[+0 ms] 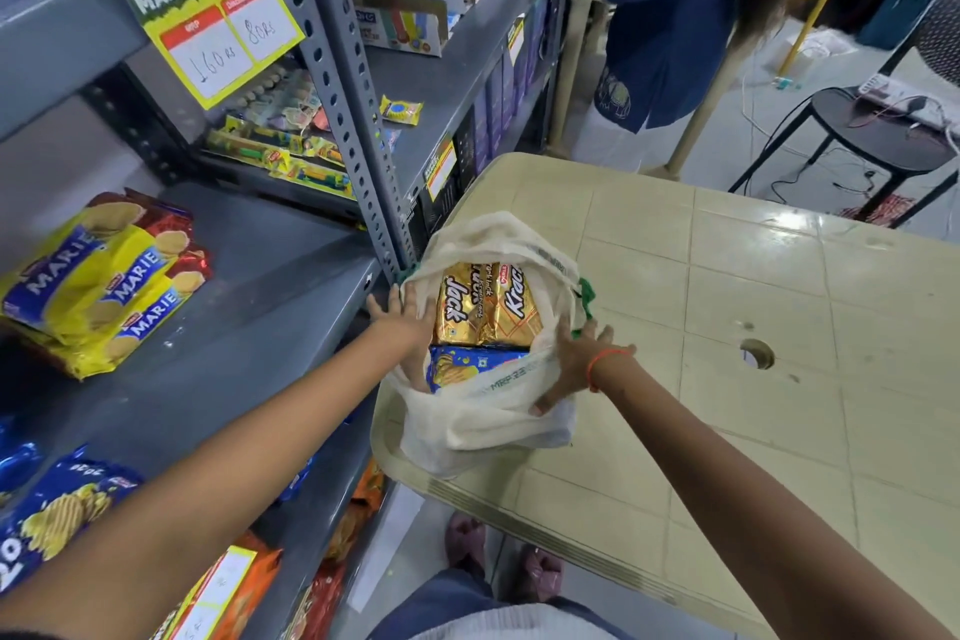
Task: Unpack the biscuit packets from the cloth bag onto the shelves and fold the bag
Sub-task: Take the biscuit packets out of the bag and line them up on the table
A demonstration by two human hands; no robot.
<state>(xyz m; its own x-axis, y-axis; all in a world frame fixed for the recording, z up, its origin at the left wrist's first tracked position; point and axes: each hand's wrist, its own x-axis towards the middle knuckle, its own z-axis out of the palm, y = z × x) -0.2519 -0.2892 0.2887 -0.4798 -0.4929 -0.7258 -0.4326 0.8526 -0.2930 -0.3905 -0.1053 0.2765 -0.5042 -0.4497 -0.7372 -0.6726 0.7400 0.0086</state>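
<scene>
A white cloth bag point(483, 421) sits open on the corner of a beige plastic table point(727, 327). Inside it lie gold Krack Jack biscuit packets point(485, 307) and a blue packet point(467, 366) below them. My left hand point(408, 327) reaches into the bag's left side, fingers spread along the gold packets and down by the blue packet. My right hand point(576, 359) grips the bag's right rim and holds the opening wide. Yellow Marie packets point(104, 286) are stacked on the grey shelf point(249, 327) at the left.
Blue chip-picture packets point(57, 509) lie on the shelf's near left. A slotted grey upright point(353, 120) stands between shelf and table. A person in blue point(670, 16) works at the far shelf. A black stool point(883, 140) with cables stands at the right. The table has a round hole point(757, 353).
</scene>
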